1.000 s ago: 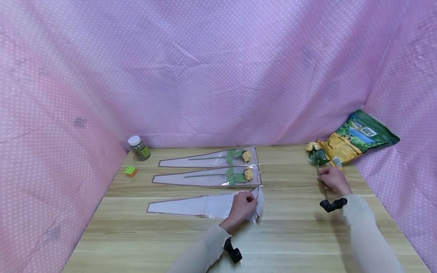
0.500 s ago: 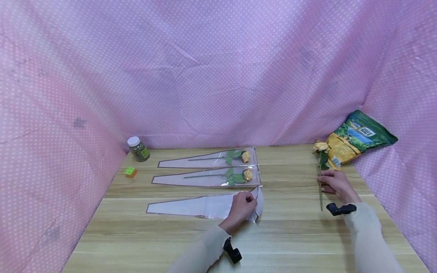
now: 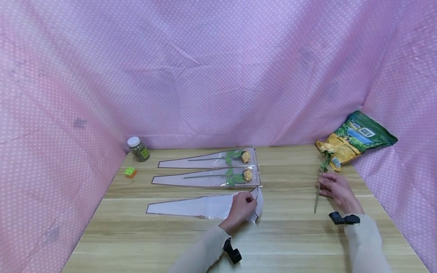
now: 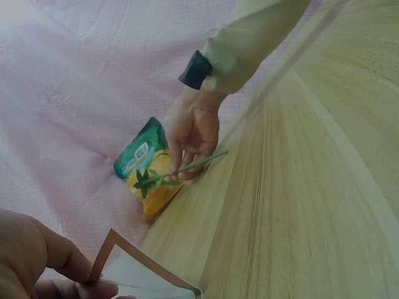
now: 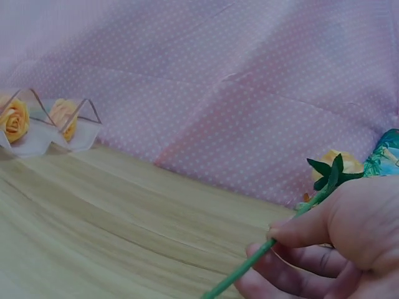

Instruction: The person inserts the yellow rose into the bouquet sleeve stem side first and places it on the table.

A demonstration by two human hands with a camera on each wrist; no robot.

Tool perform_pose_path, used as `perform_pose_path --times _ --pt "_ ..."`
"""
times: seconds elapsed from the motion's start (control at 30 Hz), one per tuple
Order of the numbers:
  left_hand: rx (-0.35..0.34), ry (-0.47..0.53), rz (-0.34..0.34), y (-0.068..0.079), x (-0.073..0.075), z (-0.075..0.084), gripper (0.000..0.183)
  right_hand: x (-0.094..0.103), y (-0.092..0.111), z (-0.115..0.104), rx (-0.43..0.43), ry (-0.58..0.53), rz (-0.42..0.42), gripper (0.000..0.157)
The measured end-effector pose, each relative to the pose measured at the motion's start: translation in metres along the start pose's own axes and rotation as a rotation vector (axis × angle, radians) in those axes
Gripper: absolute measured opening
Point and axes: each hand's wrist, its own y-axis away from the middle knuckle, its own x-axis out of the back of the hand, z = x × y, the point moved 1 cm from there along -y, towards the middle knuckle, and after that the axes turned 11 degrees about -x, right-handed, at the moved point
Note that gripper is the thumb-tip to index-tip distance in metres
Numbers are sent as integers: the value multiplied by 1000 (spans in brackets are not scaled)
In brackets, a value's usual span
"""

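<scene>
My left hand (image 3: 241, 209) pinches the top edge of a clear flower sleeve (image 3: 184, 207) with a dark border, holding its wide right end open. In the left wrist view that sleeve's brown-edged mouth (image 4: 144, 257) stands apart from the table. At the right, my right hand (image 3: 338, 189) pinches the green stem of a yellow artificial rose (image 5: 340, 165) between thumb and fingers. The rose's bloom points away from me and its bare stem end hangs towards the front. Behind it, a green and yellow bag (image 3: 362, 132) overlaps the bloom in the head view.
Two filled sleeves (image 3: 170, 163), each with a yellow rose, lie side by side behind the left hand. A white-lidded jar (image 3: 139, 149) and a small green and orange block (image 3: 130, 172) stand at the back left. Pink dotted cloth (image 3: 218, 76) encloses the wooden table (image 3: 136, 239).
My right hand has drawn back slightly and to the right; the rose has turned, its stem end swinging left. The left hand stays on the sleeve's edge.
</scene>
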Motion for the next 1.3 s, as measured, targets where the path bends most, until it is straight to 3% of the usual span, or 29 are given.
perform_pose_path --times 0.77,1.3 --pt "0 -1 -9 0 0 -1 16 -28 18 21 253 -506 -155 26" --pt "3 8 -13 0 1 0 16 -62 31 30 282 -754 -135 20"
